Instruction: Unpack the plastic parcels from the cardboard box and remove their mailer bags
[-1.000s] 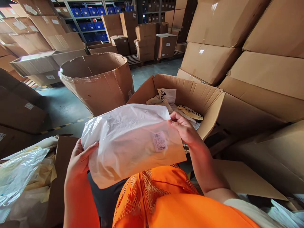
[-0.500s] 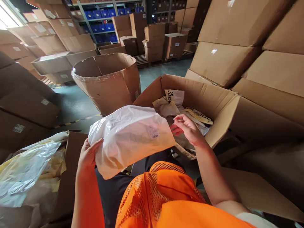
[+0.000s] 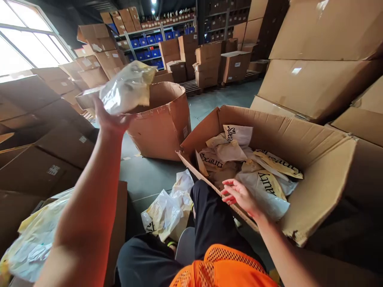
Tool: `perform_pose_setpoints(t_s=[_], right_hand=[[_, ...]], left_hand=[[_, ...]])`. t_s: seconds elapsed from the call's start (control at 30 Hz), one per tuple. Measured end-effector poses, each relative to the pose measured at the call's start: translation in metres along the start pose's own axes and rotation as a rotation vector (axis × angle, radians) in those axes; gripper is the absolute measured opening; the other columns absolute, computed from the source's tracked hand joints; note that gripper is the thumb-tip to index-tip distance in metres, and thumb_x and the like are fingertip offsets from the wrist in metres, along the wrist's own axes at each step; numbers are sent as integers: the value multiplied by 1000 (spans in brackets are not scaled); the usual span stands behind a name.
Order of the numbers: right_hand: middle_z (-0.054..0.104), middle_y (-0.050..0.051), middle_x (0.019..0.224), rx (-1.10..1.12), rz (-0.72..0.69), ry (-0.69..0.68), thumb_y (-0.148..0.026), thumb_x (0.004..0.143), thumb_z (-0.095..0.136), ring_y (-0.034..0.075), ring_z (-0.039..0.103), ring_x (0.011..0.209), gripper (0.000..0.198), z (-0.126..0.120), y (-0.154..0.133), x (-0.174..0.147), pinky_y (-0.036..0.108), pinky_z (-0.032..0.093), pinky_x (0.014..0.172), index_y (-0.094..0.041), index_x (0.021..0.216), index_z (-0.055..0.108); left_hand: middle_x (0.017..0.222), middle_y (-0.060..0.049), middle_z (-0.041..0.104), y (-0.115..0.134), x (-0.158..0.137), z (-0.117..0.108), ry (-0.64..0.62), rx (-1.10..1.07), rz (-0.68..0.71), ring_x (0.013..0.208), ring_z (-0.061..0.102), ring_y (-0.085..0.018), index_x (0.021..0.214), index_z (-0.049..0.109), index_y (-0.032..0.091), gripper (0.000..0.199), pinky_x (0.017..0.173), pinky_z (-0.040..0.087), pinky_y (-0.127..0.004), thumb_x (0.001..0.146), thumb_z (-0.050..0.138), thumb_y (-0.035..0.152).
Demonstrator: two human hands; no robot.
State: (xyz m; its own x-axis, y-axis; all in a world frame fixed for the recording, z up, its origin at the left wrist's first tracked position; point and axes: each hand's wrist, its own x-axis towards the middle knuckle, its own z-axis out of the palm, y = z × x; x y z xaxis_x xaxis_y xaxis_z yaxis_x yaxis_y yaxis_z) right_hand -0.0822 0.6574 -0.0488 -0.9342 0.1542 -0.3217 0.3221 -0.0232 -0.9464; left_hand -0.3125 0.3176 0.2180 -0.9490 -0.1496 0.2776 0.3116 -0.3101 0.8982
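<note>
My left hand (image 3: 112, 117) is raised at the left with a plastic mailer bag (image 3: 128, 87), white with yellowish parts, against its fingers. The bag is crumpled and shows beside the rim of a tall open cardboard box (image 3: 161, 129). My right hand (image 3: 241, 197) hovers over the near edge of a wide cardboard box (image 3: 321, 203); its fingers are loosely bent and apart, with nothing in them. Inside that box lie several mailer bags (image 3: 230, 151), some printed with black lettering.
Crumpled plastic bags (image 3: 167, 209) lie on the floor by my feet. Another box with plastic packaging (image 3: 38, 239) stands at the lower left. Stacked cartons (image 3: 314, 79) rise on the right. Shelves with blue bins (image 3: 146, 42) line the back.
My left hand has swung up and left with the mailer bag, previously spread before my lap. My right hand stays beside the wide box. The view has shifted, showing more of that box.
</note>
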Motion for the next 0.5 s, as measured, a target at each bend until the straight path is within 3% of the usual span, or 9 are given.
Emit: perform_pose_setpoints(t_s=[0.1, 0.17, 0.27, 0.33, 0.4, 0.5], right_hand=[[69, 4, 90, 2, -6, -36, -60, 75, 66, 17, 71, 66, 54, -2, 15, 12, 23, 49, 55, -20, 109, 52], [68, 4, 91, -18, 0, -30, -56, 80, 64, 16, 71, 65, 47, -11, 22, 21, 22, 48, 54, -20, 109, 53], [69, 4, 90, -121, 49, -1, -43, 85, 62, 14, 68, 62, 31, -33, 26, 46, 21, 46, 52, -20, 105, 56], [68, 3, 86, -202, 125, -5, -34, 85, 65, 13, 65, 59, 24, -52, 28, 73, 20, 44, 51, -20, 103, 57], [67, 3, 84, -195, 265, -3, -27, 82, 70, 13, 64, 61, 26, -73, 33, 108, 20, 44, 52, -20, 103, 58], [69, 8, 97, -84, 482, 47, -27, 79, 74, 16, 65, 74, 32, -100, 50, 168, 25, 51, 62, -20, 106, 58]], left_hand=[[139, -27, 47, 9, 34, 45, -91, -53, -145, 134, 47, -37, 142, 22, -14, 86, 86, 51, -47, 101, -1, 58], [139, -26, 48, -14, 39, 59, -113, -7, -215, 133, 49, -36, 143, 27, -11, 80, 89, 50, -48, 104, 16, 58], [134, -17, 57, -93, 22, 51, -188, 144, -241, 117, 62, -28, 136, 48, 0, 60, 100, 46, -53, 100, 45, 49], [132, -14, 61, -162, -11, 28, -234, 314, -301, 111, 65, -26, 128, 59, 10, 63, 109, 40, -54, 79, 72, 47], [129, -15, 64, -230, -61, 1, -309, 538, -495, 117, 62, -32, 123, 63, 15, 75, 114, 36, -55, 61, 82, 54], [133, -21, 61, -308, -150, -28, -410, 760, -667, 133, 50, -40, 121, 61, 14, 80, 114, 35, -57, 56, 79, 58]])
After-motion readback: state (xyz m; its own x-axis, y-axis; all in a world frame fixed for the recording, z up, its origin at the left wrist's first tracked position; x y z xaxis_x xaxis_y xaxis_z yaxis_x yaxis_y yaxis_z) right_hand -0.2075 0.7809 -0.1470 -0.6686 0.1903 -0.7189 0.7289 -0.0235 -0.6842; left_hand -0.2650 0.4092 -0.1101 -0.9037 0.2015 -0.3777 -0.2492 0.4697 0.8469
